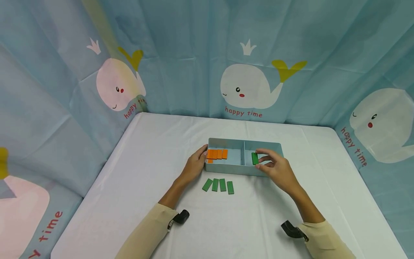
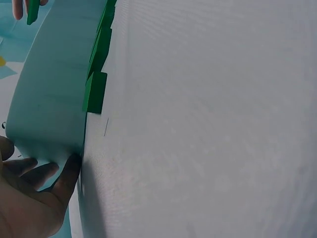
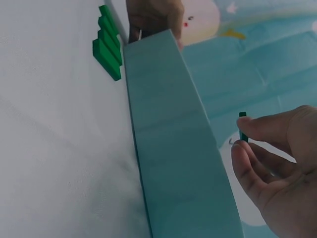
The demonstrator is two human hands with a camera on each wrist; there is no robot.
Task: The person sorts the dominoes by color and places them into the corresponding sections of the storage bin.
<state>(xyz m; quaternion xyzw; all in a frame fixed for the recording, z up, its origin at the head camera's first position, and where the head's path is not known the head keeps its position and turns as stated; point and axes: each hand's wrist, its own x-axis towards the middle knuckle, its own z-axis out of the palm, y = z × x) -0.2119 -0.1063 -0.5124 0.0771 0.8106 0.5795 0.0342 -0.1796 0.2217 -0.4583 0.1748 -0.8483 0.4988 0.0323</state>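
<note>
A grey-blue two-compartment box [image 1: 226, 168] sits on the table. My left hand [image 1: 193, 167] grips its left end, fingers against the end wall in the left wrist view. Between thumb and fingers, my right hand [image 1: 279, 172] pinches a green rectangular tile [image 1: 254, 158] above the right compartment. The right wrist view shows this tile [image 3: 243, 127] edge-on, higher than the box rim. Orange tiles [image 1: 219, 154] stand in a row in the left compartment, with another partly visible in front. Several green tiles [image 1: 222, 185] lie side by side on the table before the box.
A white cloth [image 1: 245, 223] covers the table. Light blue curtains [image 1: 181, 82] printed with whales hang behind it and along its sides. A black wrist camera [image 1: 182, 217] is on the left sleeve and another [image 1: 292, 230] on the right.
</note>
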